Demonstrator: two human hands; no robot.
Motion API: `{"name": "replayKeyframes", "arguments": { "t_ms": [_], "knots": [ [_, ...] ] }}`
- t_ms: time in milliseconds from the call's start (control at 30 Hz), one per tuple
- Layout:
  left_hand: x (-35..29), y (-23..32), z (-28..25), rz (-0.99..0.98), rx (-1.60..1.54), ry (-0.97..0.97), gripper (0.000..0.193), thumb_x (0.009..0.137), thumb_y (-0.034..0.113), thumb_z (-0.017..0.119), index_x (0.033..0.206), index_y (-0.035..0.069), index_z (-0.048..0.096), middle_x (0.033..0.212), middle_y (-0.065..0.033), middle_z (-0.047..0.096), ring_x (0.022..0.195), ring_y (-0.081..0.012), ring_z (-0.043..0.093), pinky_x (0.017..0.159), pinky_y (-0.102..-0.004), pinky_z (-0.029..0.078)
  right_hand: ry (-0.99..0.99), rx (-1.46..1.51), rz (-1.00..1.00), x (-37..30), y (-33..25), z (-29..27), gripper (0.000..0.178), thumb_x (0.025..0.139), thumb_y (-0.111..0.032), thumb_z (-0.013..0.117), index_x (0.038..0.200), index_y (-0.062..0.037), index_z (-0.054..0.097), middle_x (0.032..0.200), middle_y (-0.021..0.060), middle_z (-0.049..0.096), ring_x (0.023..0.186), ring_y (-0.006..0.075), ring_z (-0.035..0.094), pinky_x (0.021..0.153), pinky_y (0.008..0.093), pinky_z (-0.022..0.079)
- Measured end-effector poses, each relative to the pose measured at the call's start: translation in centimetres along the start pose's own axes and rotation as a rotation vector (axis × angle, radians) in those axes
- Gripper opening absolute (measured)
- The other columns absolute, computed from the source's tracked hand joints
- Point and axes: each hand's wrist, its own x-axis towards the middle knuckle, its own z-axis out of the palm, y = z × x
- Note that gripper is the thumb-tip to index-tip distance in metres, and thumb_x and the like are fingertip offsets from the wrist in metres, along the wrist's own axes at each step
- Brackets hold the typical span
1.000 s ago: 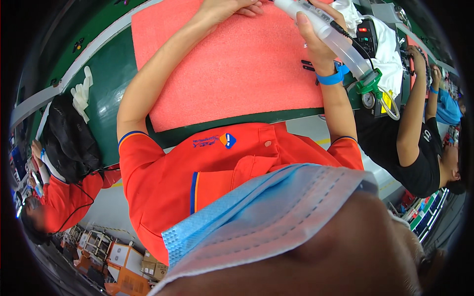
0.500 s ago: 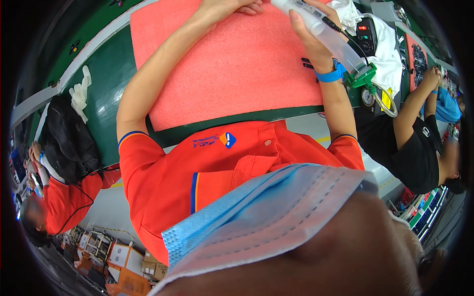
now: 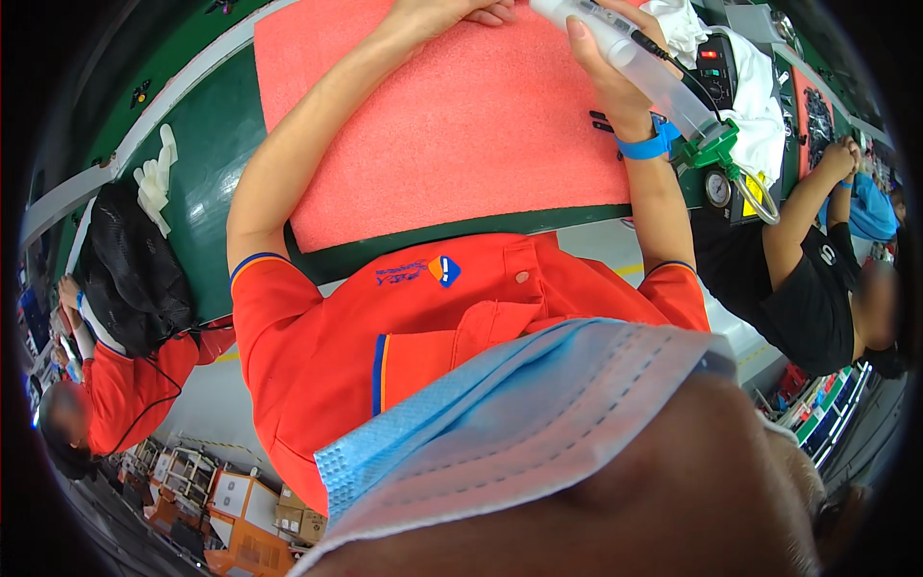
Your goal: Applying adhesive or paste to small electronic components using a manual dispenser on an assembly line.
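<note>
Glove [image 3: 154, 185] and black bag [image 3: 135, 274] are lying at the far left of my remote view. Left hand [image 3: 466, 12] is reaching over the pink mat [image 3: 433, 135]; its upper part is running out of frame, so I'm not able to tell its grip. Right hand [image 3: 623, 94] is grasping a translucent tube [image 3: 677, 100], which is slanting over the mat's right edge, its green cap [image 3: 713, 146] sitting near white cloth [image 3: 761, 125].

Left hand [image 3: 461, 9] cut off by top edge, translucent tube [image 3: 646, 73] likewise cropped
</note>
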Motion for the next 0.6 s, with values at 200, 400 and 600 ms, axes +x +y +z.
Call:
{"name": "replayKeyframes", "arguments": {
  "t_ms": [200, 400, 600],
  "knots": [
    [0.2, -0.5, 0.0, 0.017, -0.006, 0.011, 0.021, 0.099, 0.005, 0.066, 0.116, -0.006, 0.062, 0.094, -0.0181, 0.076, 0.081, -0.0224, 0.076, 0.071, -0.0314, 0.063, 0.017, 0.053, 0.005, 0.1, 0.7, 0.0, 0.031, 0.084, -0.001, 0.079, 0.112, 0.0025, 0.067, 0.100, 0.0116, 0.075, 0.088, 0.0167, 0.073, 0.078, 0.0278, 0.059],
    [0.0, -0.3, 0.2, 0.016, 0.009, 0.009, 0.020, 0.099, 0.005, 0.066, 0.115, -0.006, 0.063, 0.093, -0.0176, 0.076, 0.081, -0.0223, 0.076, 0.072, -0.0314, 0.063, 0.053, 0.053, 0.020, 0.2, 0.9, -0.1, 0.028, 0.086, 0.001, 0.077, 0.111, 0.0033, 0.065, 0.098, 0.0119, 0.074, 0.086, 0.0151, 0.071, 0.076, 0.0276, 0.058],
    [-0.2, 0.0, 0.2, 0.005, 0.018, 0.021, 0.020, 0.099, 0.006, 0.066, 0.115, -0.007, 0.063, 0.094, -0.0175, 0.076, 0.081, -0.0226, 0.076, 0.072, -0.0313, 0.063, 0.000, 0.155, 0.219, 0.1, -0.2, -0.4, 0.031, 0.087, 0.000, 0.078, 0.114, 0.0039, 0.064, 0.099, 0.0125, 0.074, 0.089, 0.0156, 0.071, 0.079, 0.0283, 0.058]
  ]
}}
